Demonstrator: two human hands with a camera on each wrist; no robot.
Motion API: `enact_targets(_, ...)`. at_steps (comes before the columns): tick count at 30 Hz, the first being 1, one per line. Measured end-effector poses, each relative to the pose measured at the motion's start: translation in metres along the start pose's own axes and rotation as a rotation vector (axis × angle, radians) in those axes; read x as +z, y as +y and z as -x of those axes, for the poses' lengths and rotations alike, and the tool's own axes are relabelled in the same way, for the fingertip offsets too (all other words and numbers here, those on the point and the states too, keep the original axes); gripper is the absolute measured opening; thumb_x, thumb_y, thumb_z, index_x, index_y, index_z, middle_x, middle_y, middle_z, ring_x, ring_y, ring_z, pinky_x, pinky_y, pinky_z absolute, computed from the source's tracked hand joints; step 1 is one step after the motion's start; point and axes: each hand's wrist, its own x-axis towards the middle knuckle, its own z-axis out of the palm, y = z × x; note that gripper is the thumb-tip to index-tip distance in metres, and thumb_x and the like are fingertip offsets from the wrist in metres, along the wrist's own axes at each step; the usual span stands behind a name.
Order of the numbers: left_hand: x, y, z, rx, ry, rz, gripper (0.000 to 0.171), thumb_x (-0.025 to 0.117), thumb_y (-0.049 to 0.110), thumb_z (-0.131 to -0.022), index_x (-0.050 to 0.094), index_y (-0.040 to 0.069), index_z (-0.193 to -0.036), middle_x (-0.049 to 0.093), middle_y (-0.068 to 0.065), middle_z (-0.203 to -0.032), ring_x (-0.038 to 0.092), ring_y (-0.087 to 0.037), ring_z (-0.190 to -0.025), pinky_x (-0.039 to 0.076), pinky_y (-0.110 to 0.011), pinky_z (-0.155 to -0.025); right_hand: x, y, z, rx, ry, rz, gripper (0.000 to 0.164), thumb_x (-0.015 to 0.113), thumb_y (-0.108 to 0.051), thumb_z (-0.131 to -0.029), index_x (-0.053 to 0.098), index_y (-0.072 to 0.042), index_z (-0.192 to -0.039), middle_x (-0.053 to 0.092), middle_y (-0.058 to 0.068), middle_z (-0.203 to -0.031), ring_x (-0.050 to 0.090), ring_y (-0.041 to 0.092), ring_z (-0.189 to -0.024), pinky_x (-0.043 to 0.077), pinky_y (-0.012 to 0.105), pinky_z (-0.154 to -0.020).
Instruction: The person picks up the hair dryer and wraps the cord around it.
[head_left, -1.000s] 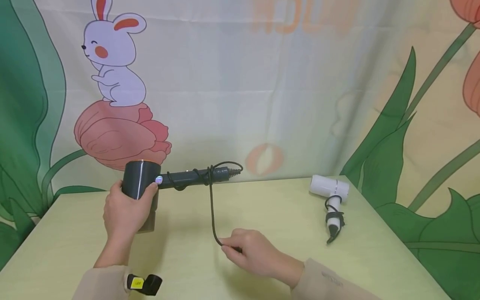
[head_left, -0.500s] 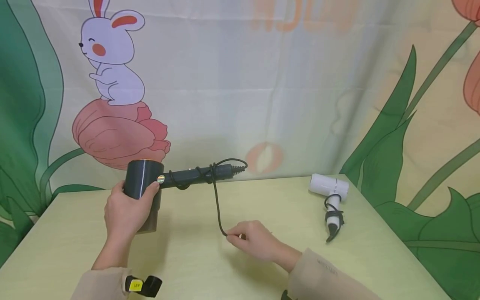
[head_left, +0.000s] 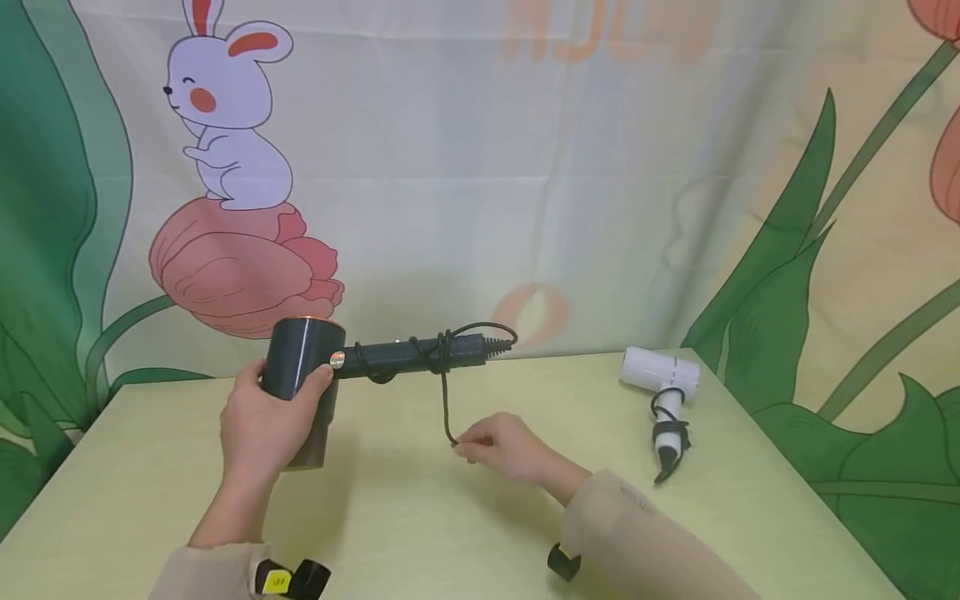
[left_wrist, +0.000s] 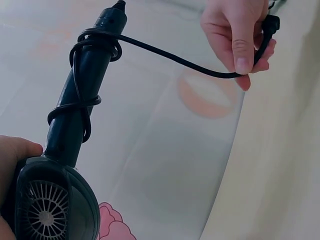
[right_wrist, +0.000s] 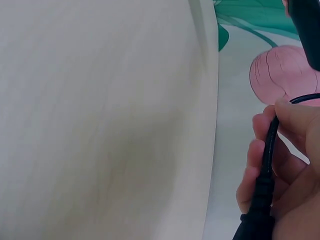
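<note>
My left hand (head_left: 272, 417) grips the barrel of a dark hair dryer (head_left: 300, 358), raised over the table with its handle pointing right. Black cord (left_wrist: 175, 59) winds around the handle and runs from near its end to my right hand (head_left: 504, 448). Thumb and fingers of that hand pinch the cord close to its end. In the right wrist view, the black plug (right_wrist: 256, 222) hangs past the pinch along the palm. The left wrist view shows the dryer's round vent grille (left_wrist: 46, 217) beside the left hand.
A white hair dryer (head_left: 660, 373) lies at the right back of the pale table (head_left: 420, 533), its own cord wrapped around its handle. Behind the table hangs a printed curtain (head_left: 420, 167) with a rabbit and flowers. Black wrist cameras sit at both sleeves.
My right hand has risen toward the dryer handle with the cord, and the hanging length between them is shorter. The left hand and dark dryer have shifted slightly right.
</note>
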Motion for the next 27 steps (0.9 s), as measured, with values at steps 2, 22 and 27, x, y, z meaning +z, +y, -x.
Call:
enact_targets(2,-0.001,0.000,0.001,0.005,-0.002,-0.005,0.092,0.058,0.060,-0.082,0.027,0.002,-0.146,0.052,-0.025,-0.125,0.058,-0.039,-0.101,0.055,-0.049,-0.070,-0.004,0.002,-0.002,0.025,-0.006,-0.009,0.023,0.059,-0.024,-0.093,0.072,-0.008,-0.105,0.072,0.009,-0.093,0.066,0.014,-0.080,0.052,0.026,-0.069)
enact_targets(22,-0.012,0.010,0.022,0.109,-0.163,-0.095,0.092,0.062,0.062,-0.079,0.031,0.008,-0.146,0.055,-0.023,-0.122,0.062,-0.037,-0.096,0.054,-0.039,-0.062,-0.055,0.006,-0.014,0.026,0.051,0.006,0.015,0.058,-0.007,-0.087,0.070,-0.001,-0.095,0.068,0.010,-0.077,0.059,0.012,-0.060,0.052,0.026,-0.055)
enact_targets(27,-0.015,0.011,0.025,0.135,-0.186,-0.126,0.095,0.062,0.063,-0.078,0.029,0.007,-0.147,0.054,-0.023,-0.124,0.062,-0.038,-0.096,0.054,-0.039,-0.063,-0.071,0.001,-0.013,0.026,0.079,0.096,0.021,0.062,-0.024,-0.090,0.074,-0.007,-0.085,0.069,0.002,-0.072,0.058,0.008,-0.062,0.047,0.025,-0.061)
